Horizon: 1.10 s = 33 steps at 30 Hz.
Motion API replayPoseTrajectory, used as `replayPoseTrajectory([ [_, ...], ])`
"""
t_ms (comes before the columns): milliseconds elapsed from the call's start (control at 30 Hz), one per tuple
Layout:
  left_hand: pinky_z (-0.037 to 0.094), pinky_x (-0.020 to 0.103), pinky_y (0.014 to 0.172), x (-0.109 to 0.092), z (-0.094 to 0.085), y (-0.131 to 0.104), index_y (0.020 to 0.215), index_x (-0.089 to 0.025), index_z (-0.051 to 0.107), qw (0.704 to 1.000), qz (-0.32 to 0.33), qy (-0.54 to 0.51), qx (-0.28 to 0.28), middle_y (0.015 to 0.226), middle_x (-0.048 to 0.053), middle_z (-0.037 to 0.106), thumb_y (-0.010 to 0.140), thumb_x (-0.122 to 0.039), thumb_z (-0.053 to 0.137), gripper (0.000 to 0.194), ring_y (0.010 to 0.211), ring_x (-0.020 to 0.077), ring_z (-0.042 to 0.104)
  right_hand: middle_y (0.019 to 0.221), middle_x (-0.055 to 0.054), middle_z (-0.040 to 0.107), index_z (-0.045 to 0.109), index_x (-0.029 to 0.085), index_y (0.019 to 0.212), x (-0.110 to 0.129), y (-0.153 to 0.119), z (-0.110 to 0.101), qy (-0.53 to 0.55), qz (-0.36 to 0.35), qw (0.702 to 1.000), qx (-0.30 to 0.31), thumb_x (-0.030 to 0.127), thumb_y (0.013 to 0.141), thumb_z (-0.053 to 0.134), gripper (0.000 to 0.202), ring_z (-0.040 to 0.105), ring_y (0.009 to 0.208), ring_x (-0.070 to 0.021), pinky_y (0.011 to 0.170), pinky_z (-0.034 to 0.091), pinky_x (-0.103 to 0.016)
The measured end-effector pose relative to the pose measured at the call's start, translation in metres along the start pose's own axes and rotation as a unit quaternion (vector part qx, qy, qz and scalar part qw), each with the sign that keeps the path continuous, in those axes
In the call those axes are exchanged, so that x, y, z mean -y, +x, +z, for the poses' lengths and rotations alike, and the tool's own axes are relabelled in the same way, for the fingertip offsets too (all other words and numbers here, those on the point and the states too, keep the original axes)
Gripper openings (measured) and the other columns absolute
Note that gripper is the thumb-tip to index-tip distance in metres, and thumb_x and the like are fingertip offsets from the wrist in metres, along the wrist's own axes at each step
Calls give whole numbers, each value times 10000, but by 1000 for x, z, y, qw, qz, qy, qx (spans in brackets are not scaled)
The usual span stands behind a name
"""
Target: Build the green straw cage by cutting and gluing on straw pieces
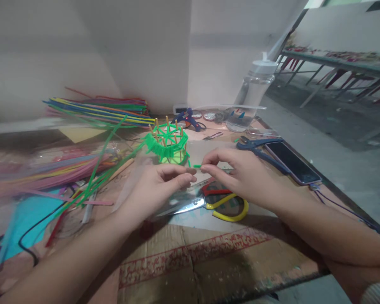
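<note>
My right hand [232,166] pinches a short green piece of pipe cleaner [196,166] between thumb and forefinger. Facing it from the left, my left hand [167,179] has its thumb and fingertips drawn together; anything between them is too small to make out. Just behind both hands stands a round green basket-like frame [169,143] with upright wooden sticks and green strands woven around part of it. Below the hands lie scissors [228,207] with red and yellow handles, blades pointing left.
Bundles of coloured stems [107,110] lie at the back left, with more strands in front. A blue glue gun [190,120] and a water bottle [255,90] stand at the back. Blue-handled pliers [262,152] and a phone [293,162] with a cable lie right.
</note>
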<state>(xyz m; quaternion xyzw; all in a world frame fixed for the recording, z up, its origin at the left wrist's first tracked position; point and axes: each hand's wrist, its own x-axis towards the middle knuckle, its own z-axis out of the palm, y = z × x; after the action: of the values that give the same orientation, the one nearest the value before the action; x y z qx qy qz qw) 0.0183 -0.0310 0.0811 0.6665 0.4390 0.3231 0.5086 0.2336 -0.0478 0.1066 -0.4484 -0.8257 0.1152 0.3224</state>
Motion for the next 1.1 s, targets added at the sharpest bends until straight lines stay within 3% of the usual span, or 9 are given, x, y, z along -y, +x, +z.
replayPoseTrajectory([
  [200,508,235,624,-3,4,-5,847,-190,787,996,43,79,-30,771,4,762,844,-391,683,226,696,155,664,878,-28,774,734,196,991,2,-2,1,-11,-31,999,20,218,956,565,174,696,775,-152,709,487,-243],
  [633,524,214,654,-1,8,-9,864,-232,784,998,44,31,-17,811,-37,776,862,-329,685,139,745,138,691,886,-12,780,748,197,995,5,-1,3,38,-8,999,21,199,939,596,162,703,784,-149,696,497,-234],
  [1100,500,200,616,2,9,-8,864,-220,788,999,40,14,-19,793,-28,771,856,-339,693,153,695,127,671,883,-18,783,743,168,994,4,-1,5,46,-42,998,11,138,920,611,155,700,765,-127,693,505,-210],
])
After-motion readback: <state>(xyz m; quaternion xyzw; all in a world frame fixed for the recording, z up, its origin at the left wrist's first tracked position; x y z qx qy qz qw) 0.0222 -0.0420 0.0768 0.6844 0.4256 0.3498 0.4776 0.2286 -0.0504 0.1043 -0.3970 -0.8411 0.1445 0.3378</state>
